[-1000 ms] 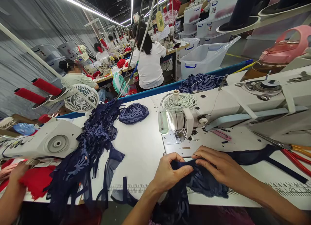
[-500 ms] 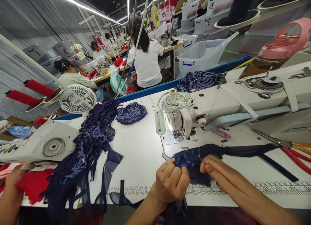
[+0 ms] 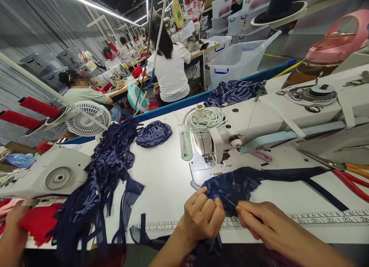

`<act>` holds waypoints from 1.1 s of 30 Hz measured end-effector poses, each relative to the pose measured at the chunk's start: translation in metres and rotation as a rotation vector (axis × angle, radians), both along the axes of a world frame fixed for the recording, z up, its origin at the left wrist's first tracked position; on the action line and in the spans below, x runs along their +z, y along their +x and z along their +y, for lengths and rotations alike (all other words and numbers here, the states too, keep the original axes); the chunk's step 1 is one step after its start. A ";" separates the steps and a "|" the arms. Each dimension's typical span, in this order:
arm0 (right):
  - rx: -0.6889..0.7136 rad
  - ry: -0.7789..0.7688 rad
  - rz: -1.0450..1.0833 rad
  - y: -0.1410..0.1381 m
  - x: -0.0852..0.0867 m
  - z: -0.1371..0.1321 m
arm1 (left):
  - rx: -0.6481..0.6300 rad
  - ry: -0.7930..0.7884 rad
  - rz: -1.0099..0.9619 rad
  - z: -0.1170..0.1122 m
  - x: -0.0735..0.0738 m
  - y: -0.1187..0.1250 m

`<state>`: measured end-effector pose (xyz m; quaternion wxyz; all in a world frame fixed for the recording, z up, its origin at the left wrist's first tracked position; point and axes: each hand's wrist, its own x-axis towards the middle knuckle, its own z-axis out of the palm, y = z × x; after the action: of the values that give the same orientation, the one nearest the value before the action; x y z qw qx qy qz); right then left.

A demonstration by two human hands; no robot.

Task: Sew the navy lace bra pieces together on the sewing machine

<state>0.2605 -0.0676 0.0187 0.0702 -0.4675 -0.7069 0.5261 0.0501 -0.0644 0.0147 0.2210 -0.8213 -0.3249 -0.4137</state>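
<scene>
Dark navy lace fabric (image 3: 219, 186) lies in front of the sewing machine (image 3: 207, 144), with a long sheer strip running off to the right. My left hand (image 3: 204, 213) is closed in a fist on the near left edge of this fabric. Between the fingers of my right hand (image 3: 259, 221) is a thin metal tool (image 3: 230, 201), perhaps an awl or tweezers, with what looks like a dark handle. Its tip points left at the fabric close to my left fingers; whether it pierces the cloth I cannot tell.
A heap of navy lace pieces (image 3: 106, 163) and a folded navy piece (image 3: 154, 134) lie left. Red-handled scissors (image 3: 346, 182) rest at right. Another person's hand (image 3: 14, 221) is beside red cloth (image 3: 40, 221). A printed ruler (image 3: 325, 219) runs along the front edge.
My right hand has drawn back slightly toward the lower right, and the thin tool now shows between it and the fabric. My left hand keeps its hold. The view has shifted slightly.
</scene>
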 end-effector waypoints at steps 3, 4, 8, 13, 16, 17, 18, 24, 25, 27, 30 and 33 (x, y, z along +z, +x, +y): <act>0.002 0.005 -0.019 0.001 0.000 0.000 | 0.001 0.001 0.001 0.000 0.001 0.001; 0.005 0.004 -0.023 0.001 0.001 0.000 | 0.000 0.000 0.000 0.000 0.001 0.001; 0.018 0.004 -0.035 0.002 0.000 0.001 | -0.011 -0.004 -0.008 0.001 0.001 0.001; 0.011 -0.001 -0.032 0.000 0.001 0.002 | -0.021 -0.017 -0.002 0.000 -0.001 0.001; -0.006 -0.010 -0.023 -0.002 0.004 0.001 | -0.021 -0.028 0.009 0.000 -0.002 0.000; -0.014 -0.011 -0.018 -0.002 0.004 0.001 | -0.019 -0.030 0.011 -0.001 -0.002 0.000; -0.019 -0.012 -0.015 -0.002 0.004 0.001 | -0.016 -0.029 0.014 -0.001 -0.002 0.000; -0.032 -0.020 0.014 -0.001 0.001 -0.001 | -0.020 -0.033 0.010 -0.001 -0.004 -0.001; -0.038 -0.026 0.022 -0.001 0.001 -0.001 | -0.022 -0.035 0.007 -0.001 -0.004 0.000; -0.054 -0.041 0.042 -0.001 0.002 -0.001 | -0.031 -0.043 0.003 0.000 -0.005 0.000; -0.099 -0.039 0.092 -0.003 0.004 -0.001 | -0.052 -0.059 0.005 0.000 -0.008 0.000; -0.123 -0.007 0.129 -0.008 0.003 0.000 | -0.041 -0.117 0.032 0.000 -0.012 -0.001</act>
<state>0.2530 -0.0676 0.0221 0.1464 -0.4753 -0.6692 0.5522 0.0488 -0.0643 0.0030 0.1693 -0.8459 -0.3280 -0.3850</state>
